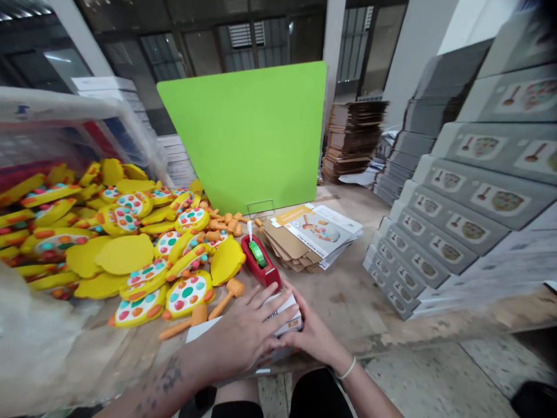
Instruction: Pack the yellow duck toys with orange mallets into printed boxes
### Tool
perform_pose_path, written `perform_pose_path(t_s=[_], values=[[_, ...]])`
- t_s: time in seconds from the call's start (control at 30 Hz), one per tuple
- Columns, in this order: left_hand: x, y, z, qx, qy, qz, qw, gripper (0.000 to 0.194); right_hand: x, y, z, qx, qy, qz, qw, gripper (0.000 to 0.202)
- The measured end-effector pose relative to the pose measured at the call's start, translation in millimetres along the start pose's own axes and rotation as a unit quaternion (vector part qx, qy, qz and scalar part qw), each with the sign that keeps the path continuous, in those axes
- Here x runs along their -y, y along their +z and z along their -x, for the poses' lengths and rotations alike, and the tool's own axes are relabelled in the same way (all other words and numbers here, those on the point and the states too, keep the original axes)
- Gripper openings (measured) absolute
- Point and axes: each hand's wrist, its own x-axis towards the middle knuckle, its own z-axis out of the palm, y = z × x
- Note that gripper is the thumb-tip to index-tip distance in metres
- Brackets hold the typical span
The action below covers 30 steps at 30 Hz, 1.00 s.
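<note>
A small white cardboard box [285, 306] with printed text lies at the table's near edge, largely covered by my hands. Across its top my left hand [243, 331] lies flat with the fingers spread. My right hand [315, 334] is closed around the box's right end, its thumb on the near side and fingers on the far side. Just beyond the fingertips stands a red tape dispenser [261, 262] with a green roll. Two orange toy mallets, one of them a mallet [227, 297] near my left hand, lie beside the box.
Yellow duck-shaped toys [124, 255] with coloured dots are heaped at left. Printed sheets [326, 229] lie on folded brown cardboard [287, 247] behind the dispenser. A green board [248, 136] stands at the back. Grey printed boxes [456, 200] are stacked high at right.
</note>
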Motion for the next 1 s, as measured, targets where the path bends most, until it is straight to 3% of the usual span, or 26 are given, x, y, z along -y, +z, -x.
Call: perform_pose_path(t_s=[0.17, 0.3, 0.43, 0.5, 0.6, 0.7, 1.0], values=[[-10.5, 6.3, -1.1, -0.013, -0.004, -0.071, 0.997, 0.068, 0.3, -0.1, 4.1, 0.012, 0.007, 0.002, 1.0, 0.109], [-12.1, 4.8, -0.8, -0.007, -0.014, -0.048, 0.999, 0.063, 2.0, 1.3, 5.4, 0.003, 0.01, 0.006, 1.0, 0.108], [-3.7, 4.3, 24.8, -0.017, -0.021, 0.001, 1.0, 0.064, 3.2, 3.3, 7.2, 0.004, -0.007, -0.002, 1.0, 0.106], [-1.6, 4.1, 43.5, -0.044, -0.045, 0.02, 0.998, 0.059, 4.7, 5.4, 8.6, -0.028, -0.072, 0.07, 0.995, 0.09], [-4.2, 5.1, 63.1, -0.098, -0.078, 0.04, 0.991, 0.053, 8.9, 10.0, 10.0, -0.08, -0.203, 0.218, 0.951, 0.052], [-8.7, 7.8, 65.7, -0.104, -0.104, 0.04, 0.988, 0.056, 13.2, 12.5, 9.5, -0.11, -0.265, 0.309, 0.907, 0.03], [-3.1, 8.5, 53.7, -0.126, -0.108, 0.062, 0.984, 0.053, 13.3, -0.2, -3.6, -0.116, -0.341, 0.393, 0.846, 0.029]])
